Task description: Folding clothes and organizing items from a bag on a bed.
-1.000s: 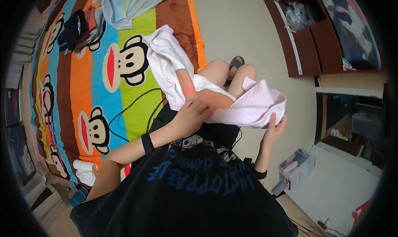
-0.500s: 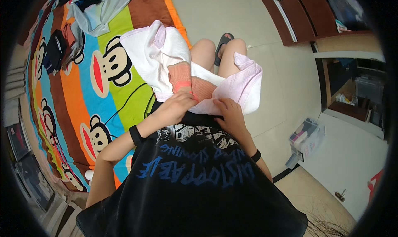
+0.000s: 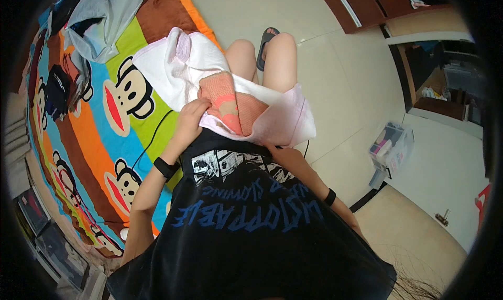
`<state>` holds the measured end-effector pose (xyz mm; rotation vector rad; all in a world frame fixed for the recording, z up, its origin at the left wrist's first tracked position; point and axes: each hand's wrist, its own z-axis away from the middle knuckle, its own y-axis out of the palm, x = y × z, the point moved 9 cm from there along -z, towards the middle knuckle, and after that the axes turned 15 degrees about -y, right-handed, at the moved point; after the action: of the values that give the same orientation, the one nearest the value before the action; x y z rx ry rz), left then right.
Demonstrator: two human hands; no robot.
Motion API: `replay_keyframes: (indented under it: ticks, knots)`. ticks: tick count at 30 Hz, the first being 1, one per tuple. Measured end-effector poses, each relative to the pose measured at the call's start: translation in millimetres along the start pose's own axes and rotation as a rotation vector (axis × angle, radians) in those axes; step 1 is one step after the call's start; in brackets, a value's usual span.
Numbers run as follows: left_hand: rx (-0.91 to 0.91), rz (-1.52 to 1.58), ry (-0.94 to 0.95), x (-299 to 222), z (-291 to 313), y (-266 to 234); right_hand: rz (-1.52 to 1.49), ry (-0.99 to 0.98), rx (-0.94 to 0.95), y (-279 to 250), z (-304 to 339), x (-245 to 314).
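Observation:
Across my lap lies a white cloth with pale pink edging, like a towel, its left part resting on the bed. On its middle sits a folded orange-pink textured cloth with a brighter coral band. My left hand is closed over the white cloth's near left edge, its fingertips beside the orange-pink cloth. At the near right edge is my right hand; the white cloth hides most of its fingers, so their grip cannot be made out.
A bed with a striped monkey-print blanket lies to the left, with a pale grey-blue garment and dark clothes on it. A thin black cable runs over it. On the right are a clear plastic box, a white door panel and brown cabinets.
My left hand has moved left, off the orange-pink cloth to the white cloth's edge. The coral band shows more now. My right hand's fingers have gone under the white cloth.

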<state>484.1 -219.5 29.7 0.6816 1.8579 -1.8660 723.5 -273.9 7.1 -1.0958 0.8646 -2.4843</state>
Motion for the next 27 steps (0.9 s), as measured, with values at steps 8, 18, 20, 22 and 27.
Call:
replay_keyframes:
  ticks: [8, 18, 20, 22, 27]
  knots:
    - [0.231, -0.321, 0.283, -52.2, 18.6, -32.6, 0.159, -0.462, -0.788, -82.1, -18.5, 60.0]
    - [0.621, -0.345, -0.022, -62.3, 64.5, -42.3, 0.113, -0.456, -0.279, -73.6, -1.3, 52.6]
    - [0.682, -0.425, -0.124, -58.9, 64.4, -45.9, 0.267, -0.332, -0.149, -64.1, 23.7, 32.0]
    - [0.742, -0.491, -0.162, -45.2, 72.5, -45.6, 0.259, -0.278, -0.278, -82.0, 56.6, 27.3]
    - [0.639, -0.599, -0.127, -16.0, 77.7, -63.1, 0.192, -0.064, -0.190, -98.4, 112.1, 14.9]
